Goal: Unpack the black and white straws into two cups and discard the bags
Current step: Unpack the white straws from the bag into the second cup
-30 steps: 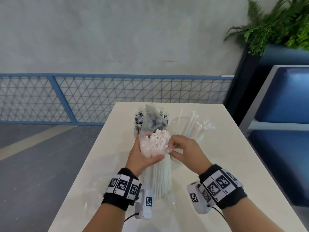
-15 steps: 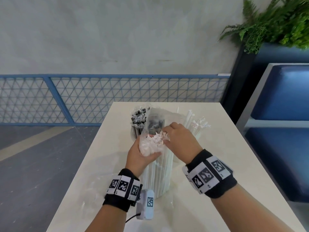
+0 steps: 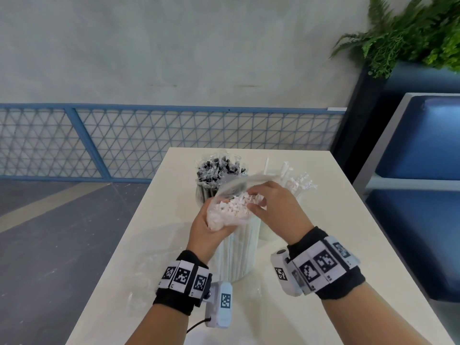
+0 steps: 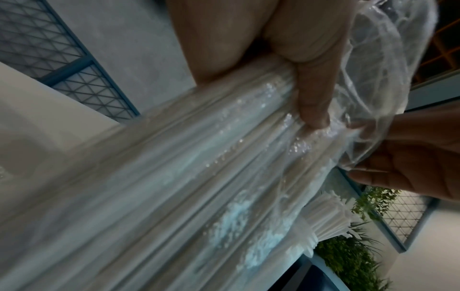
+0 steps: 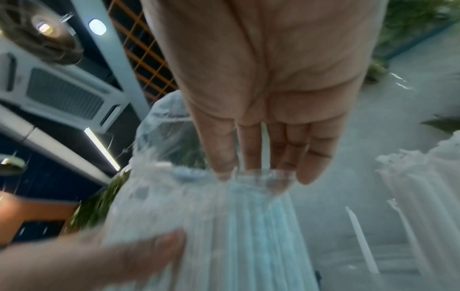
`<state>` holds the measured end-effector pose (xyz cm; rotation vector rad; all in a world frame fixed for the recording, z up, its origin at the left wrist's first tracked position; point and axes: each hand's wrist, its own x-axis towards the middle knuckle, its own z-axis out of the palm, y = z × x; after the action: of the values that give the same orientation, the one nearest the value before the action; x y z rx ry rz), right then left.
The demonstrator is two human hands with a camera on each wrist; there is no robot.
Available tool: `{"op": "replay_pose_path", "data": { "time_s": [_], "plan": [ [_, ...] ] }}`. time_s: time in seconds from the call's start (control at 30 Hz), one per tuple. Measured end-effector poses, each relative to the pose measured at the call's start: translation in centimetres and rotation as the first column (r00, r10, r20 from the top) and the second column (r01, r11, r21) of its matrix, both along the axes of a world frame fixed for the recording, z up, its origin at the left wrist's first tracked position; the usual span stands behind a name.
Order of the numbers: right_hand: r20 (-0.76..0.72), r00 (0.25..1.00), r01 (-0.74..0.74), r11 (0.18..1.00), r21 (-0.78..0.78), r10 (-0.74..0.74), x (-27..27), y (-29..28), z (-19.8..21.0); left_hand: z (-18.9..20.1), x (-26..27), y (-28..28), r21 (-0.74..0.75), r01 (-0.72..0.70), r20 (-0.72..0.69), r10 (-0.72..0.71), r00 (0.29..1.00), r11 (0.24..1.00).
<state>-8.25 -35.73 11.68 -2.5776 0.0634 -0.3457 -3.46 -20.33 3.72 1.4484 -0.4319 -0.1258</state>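
Gripping the bag of white straws — left hand — no label legible.

Both forearms are bare. Each wrist wears a black fabric wristband wrapped by a strip of white square tiles printed with black pixel-pattern markers, three tiles showing on each. A small white plastic camera housing hangs under the left wristband, carrying its own black-and-white marker, with a thin black cable looping from its lower end. A similar white housing sits on the inner side of the right wristband, with a marker and a small round dark lens.
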Motion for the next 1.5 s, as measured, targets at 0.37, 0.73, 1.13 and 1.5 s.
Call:
{"op": "replay_pose_path", "data": {
  "time_s": [0.37, 0.73, 1.13, 1.5],
  "plan": [
    [-0.142, 0.990, 0.050, 0.890, 0.453, 0.016, 0.6, 0.0, -1.5, -0.6, 1.3, 0.1, -0.038, 0.137, -0.055, -0.139, 0.989, 0.990],
    [-0.142, 0.987, -0.059, 0.994, 0.093, 0.072, 0.6, 0.4, -1.8, -1.2, 1.7, 0.2, 0.003, 0.061, -0.120, -0.061, 0.991, 0.998],
    [-0.035, 0.999, 0.030, 0.913, 0.408, -0.018, 0.0, 1.3, -3.9, -1.9, 2.0, 0.5, 0.079, 0.100, -0.091, -0.093, 0.992, 0.992],
    [-0.046, 0.996, 0.092, 0.954, 0.284, -0.083, 0.8, 1.7, -4.2, -1.0, 1.0, 0.3, 0.100, 0.095, 0.003, -0.096, 0.995, 0.990]
  ]
}}
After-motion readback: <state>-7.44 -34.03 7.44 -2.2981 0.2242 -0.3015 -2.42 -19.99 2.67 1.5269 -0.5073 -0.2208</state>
